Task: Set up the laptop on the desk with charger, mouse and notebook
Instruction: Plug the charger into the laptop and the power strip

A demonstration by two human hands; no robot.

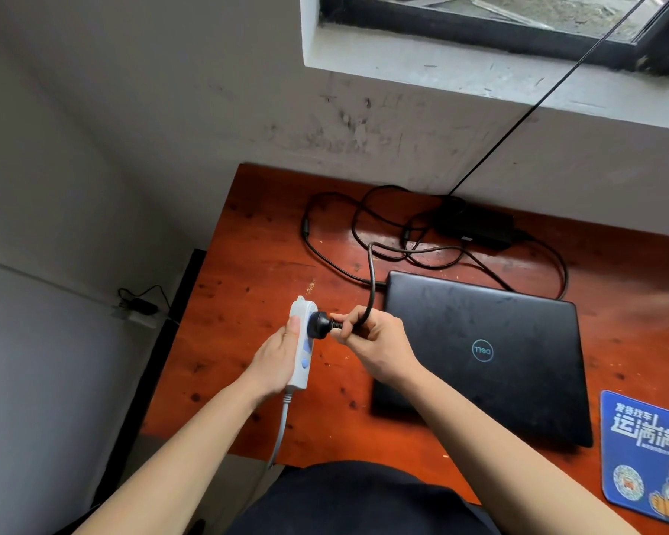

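In the head view, one left hand (277, 359) grips one white power strip (300, 374) over the desk (248, 264). One right hand (375, 345) pinches one black plug (322, 322), which touches the strip. One closed laptop (479, 361) lies at 3 o'clock of the hands, one charger brick (476, 225) at 1 o'clock and one blue mouse pad (645, 457) at 4 o'clock.

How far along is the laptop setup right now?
Done: closed laptop and charger brick lie on the desk. In hand: left hand holds the power strip, right hand pinches the charger plug at its socket. Left: opening the laptop; no mouse or notebook in view.
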